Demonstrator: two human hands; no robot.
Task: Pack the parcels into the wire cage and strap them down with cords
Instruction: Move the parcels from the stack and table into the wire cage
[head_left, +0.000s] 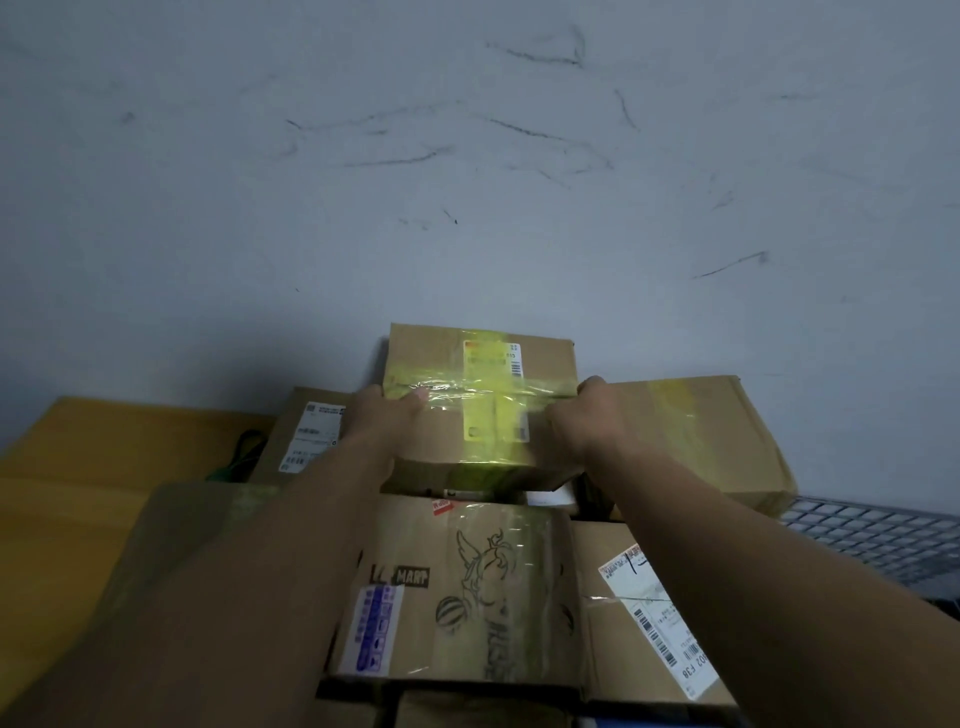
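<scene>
Hands: left hand (387, 415) and right hand (587, 421) grip the box (483, 400) by its sides.
Tip: lower it level onto the stack (467, 587).

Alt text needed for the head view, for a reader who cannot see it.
The left hand and right hand hold opposite sides of a yellow-taped box above other stacked parcels, against a scuffed grey wall. Wire cage mesh shows at right.
</scene>
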